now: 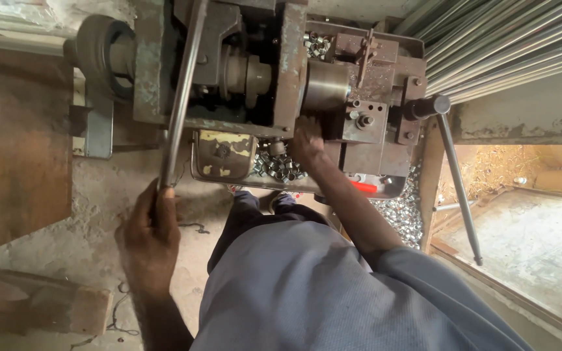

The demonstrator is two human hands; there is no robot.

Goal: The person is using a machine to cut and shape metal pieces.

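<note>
I look down on a rusty metal lathe-like machine (281, 71). My left hand (151, 227) is closed around the lower end of a long grey steel lever (180, 104) that runs up over the machine. My right hand (307, 143) reaches under the round chuck (325, 88), fingers curled against the machine's front; whether it holds a small part I cannot tell. Just left of that hand, several small shiny metal rings (274, 166) lie in a tray (229, 179) below the machine.
A second lever with a black knob (456, 175) slants down at the right. A heap of shiny metal pieces (401, 208) lies under the machine. Long steel bars (502, 45) are stacked at top right. A wooden block (34, 302) rests on the dusty floor at left.
</note>
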